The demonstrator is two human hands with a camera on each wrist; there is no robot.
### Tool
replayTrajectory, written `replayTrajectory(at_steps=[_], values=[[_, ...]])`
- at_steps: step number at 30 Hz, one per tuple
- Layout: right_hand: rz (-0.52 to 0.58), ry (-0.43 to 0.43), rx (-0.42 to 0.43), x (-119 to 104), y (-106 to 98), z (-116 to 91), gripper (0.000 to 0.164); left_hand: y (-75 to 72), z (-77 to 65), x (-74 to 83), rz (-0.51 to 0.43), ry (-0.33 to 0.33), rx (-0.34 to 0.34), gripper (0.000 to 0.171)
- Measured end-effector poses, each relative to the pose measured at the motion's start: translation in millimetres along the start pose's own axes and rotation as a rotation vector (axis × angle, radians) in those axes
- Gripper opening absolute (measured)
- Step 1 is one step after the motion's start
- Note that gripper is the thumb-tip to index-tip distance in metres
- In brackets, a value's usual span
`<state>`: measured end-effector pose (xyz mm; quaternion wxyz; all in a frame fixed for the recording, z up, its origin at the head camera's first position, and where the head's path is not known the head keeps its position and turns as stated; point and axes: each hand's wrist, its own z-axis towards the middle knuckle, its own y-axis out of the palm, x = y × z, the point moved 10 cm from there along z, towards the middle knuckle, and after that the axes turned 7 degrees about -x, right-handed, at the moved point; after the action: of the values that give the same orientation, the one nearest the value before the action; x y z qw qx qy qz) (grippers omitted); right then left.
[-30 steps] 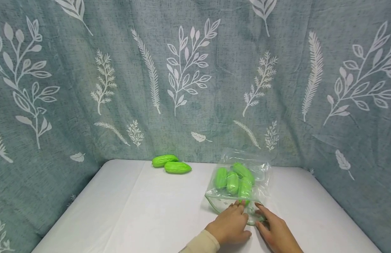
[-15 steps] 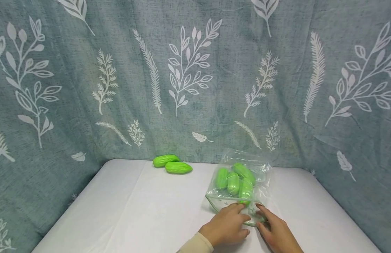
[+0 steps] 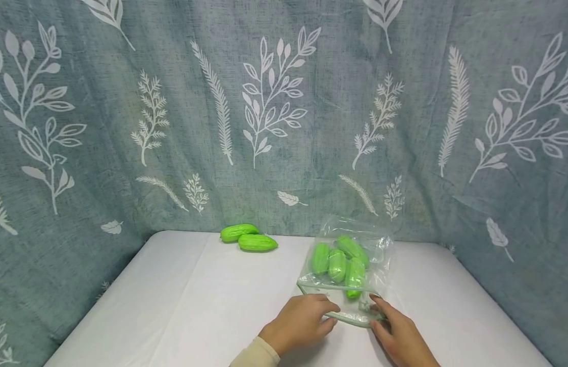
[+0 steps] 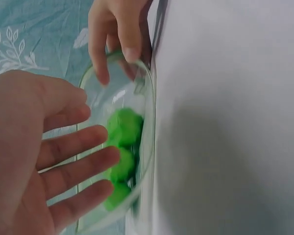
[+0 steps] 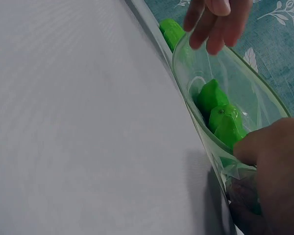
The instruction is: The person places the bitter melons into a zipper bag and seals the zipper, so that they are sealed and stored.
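Note:
A clear zip bag (image 3: 382,257) with a green-edged mouth lies on the table at right centre in the head view, mouth toward me. Several short green cucumbers (image 3: 337,266) are inside it, one of them close to the mouth. My right hand (image 3: 398,331) pinches the right corner of the mouth between thumb and fingers. My left hand (image 3: 302,318) is at the left part of the mouth; in the left wrist view its fingers (image 4: 83,166) are extended and hold nothing. The right wrist view shows the mouth gaping, with green cucumber ends (image 5: 225,120) inside.
Two more green cucumbers (image 3: 258,242) lie side by side at the table's back edge, left of the bag. A white cloth covers the table (image 3: 210,306). Behind and beside it hangs a blue-green curtain (image 3: 284,127) with white leaf prints.
My left hand has drawn back out of the bag's mouth, toward the left and nearer to me, uncovering the cucumber near the mouth. The right hand keeps its hold on the corner.

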<state>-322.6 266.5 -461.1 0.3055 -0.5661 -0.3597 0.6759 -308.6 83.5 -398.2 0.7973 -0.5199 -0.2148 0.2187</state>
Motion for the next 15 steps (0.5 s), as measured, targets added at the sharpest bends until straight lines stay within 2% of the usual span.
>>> replayTrajectory(at_steps=[3, 15], values=[[0.005, 0.001, 0.004, 0.3, -1.0, 0.7, 0.056, -4.1, -6.8, -9.6, -0.025, -0.014, 0.006, 0.019], [0.010, -0.007, -0.009, 1.5, -0.7, 2.3, 0.057, -16.3, -27.3, -53.3, -0.231, -0.098, 0.029, 0.019]])
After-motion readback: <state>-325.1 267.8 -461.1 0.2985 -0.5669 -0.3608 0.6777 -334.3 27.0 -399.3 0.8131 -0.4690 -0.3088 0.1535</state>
